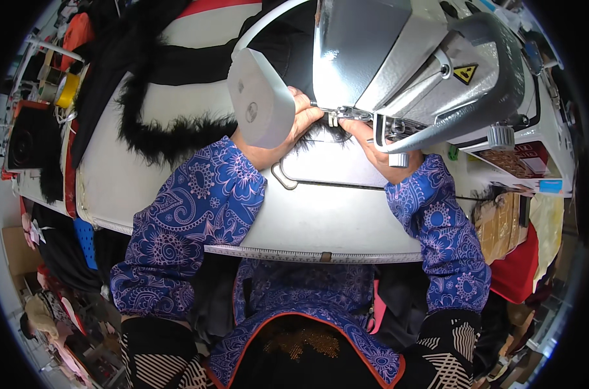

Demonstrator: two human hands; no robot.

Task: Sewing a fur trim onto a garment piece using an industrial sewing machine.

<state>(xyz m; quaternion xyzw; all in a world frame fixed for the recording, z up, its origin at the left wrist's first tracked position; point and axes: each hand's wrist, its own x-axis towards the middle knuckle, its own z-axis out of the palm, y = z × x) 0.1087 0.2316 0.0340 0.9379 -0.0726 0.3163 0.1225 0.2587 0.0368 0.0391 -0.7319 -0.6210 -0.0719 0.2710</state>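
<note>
Fur strip (184,136), seemingly one; two hands (302,120) (380,157).

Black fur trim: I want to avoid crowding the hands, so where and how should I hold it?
Probably pinch the black fur trim left of the left hand, from the near side: there it lies in a narrow strip on white tabletop.

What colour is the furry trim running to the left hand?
The furry trim is black; it shows in the head view.
</note>
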